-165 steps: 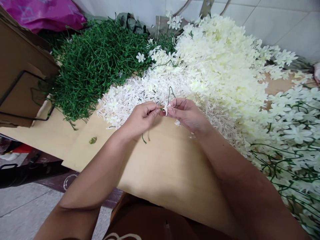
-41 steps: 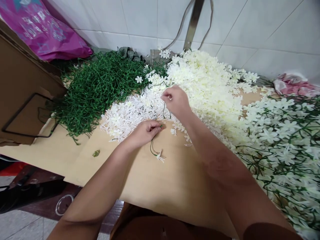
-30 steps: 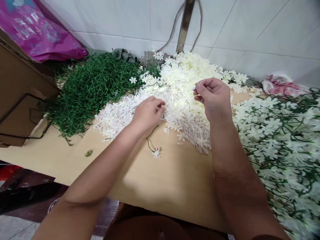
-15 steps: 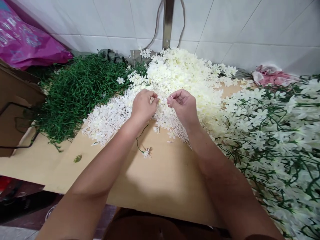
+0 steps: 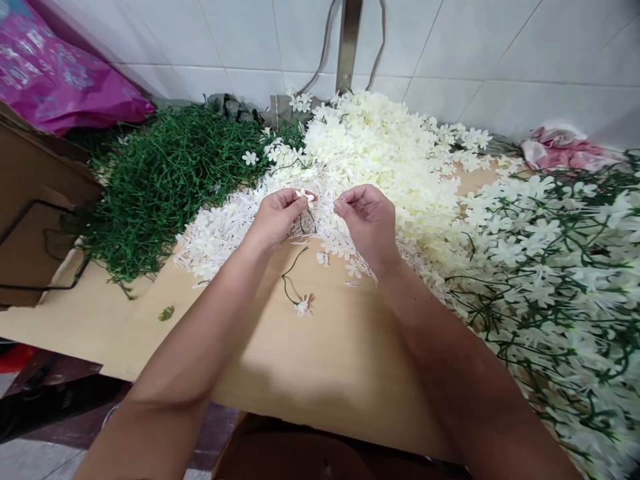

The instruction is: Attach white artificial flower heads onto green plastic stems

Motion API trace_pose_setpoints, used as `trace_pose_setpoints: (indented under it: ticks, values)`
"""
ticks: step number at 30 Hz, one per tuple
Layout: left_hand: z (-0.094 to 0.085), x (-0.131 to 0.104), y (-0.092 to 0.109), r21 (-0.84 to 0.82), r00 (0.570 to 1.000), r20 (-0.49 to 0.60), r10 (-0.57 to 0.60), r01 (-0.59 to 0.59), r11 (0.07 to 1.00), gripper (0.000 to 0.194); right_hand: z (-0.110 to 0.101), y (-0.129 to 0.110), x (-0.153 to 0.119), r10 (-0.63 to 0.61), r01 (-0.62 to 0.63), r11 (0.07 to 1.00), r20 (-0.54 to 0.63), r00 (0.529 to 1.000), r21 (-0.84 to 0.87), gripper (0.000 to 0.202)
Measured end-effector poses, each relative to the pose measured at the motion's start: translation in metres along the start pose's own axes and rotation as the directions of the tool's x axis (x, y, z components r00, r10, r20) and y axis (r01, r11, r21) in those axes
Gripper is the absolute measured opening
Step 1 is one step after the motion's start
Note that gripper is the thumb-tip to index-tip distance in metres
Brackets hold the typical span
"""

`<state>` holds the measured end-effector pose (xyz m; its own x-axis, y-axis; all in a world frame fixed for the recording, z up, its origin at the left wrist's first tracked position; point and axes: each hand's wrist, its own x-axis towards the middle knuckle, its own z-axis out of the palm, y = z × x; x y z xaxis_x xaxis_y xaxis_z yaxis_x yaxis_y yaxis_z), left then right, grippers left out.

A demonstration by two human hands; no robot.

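Between thumb and fingers, my left hand (image 5: 281,215) pinches a small white artificial flower (image 5: 305,195), with a thin green stem hanging below it. To its right, my right hand (image 5: 369,217) is closed in a pinch; a tiny pale bit shows at the fingertips, too small to name. White stamen pieces (image 5: 225,223) lie in a heap under and around both hands. Behind them rises a pile of cream-white blossoms (image 5: 380,143). On the cardboard in front, a single stemmed flower (image 5: 303,307) lies on its own.
Green stems (image 5: 170,180) are heaped at left, beside a cardboard box (image 5: 40,213) and a pink-purple bag (image 5: 65,80). Stemmed white flowers (image 5: 550,300) fill the right side. A red-and-white plastic bag (image 5: 570,148) lies by the tiled wall (image 5: 450,47). Cardboard (image 5: 300,360) covers the table.
The flower in my left hand now shows face up at the fingertips, its stem below. My right hand has moved slightly away from the left. The whole view has shifted a little.
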<state>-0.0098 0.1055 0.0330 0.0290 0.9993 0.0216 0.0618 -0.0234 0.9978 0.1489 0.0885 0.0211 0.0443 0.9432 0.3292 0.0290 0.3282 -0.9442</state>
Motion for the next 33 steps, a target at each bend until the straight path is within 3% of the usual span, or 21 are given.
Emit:
trace_pose_setpoints:
  ticks: [7, 14, 18, 25, 29, 33]
  values:
    - [-0.004, 0.000, 0.003, 0.071, 1.000, -0.013, 0.004, -0.003, 0.998, 0.026, 0.001, -0.009, -0.001, 0.054, -0.054, 0.997, 0.014, 0.998, 0.057, 0.012]
    - [0.002, -0.003, 0.006, 0.182, 0.998, -0.009, -0.060, 0.061, 0.981, 0.036, 0.007, -0.012, -0.003, 0.055, -0.070, 0.988, 0.110, 0.992, 0.134, 0.010]
    - [0.010, -0.004, 0.004, 0.141, 0.998, -0.029, -0.058, 0.061, 0.988, 0.036, 0.010, -0.007, -0.004, 0.109, -0.128, 0.982, 0.133, 0.985, 0.142, 0.012]
    - [0.014, -0.007, 0.000, 0.085, 0.988, 0.087, -0.129, 0.121, 0.989, 0.035, 0.009, -0.006, -0.003, 0.104, -0.131, 0.971, 0.140, 0.985, 0.200, 0.013]
    - [0.011, -0.007, 0.003, 0.086, 0.990, 0.080, -0.114, 0.107, 0.991, 0.025, 0.005, -0.005, 0.001, 0.115, -0.133, 0.983, 0.148, 0.982, 0.123, 0.015]
    - [0.009, -0.008, 0.004, -0.021, 0.997, 0.033, -0.069, 0.069, 0.997, 0.015, 0.004, -0.007, 0.002, 0.179, -0.185, 0.982, 0.126, 0.976, 0.043, 0.013]
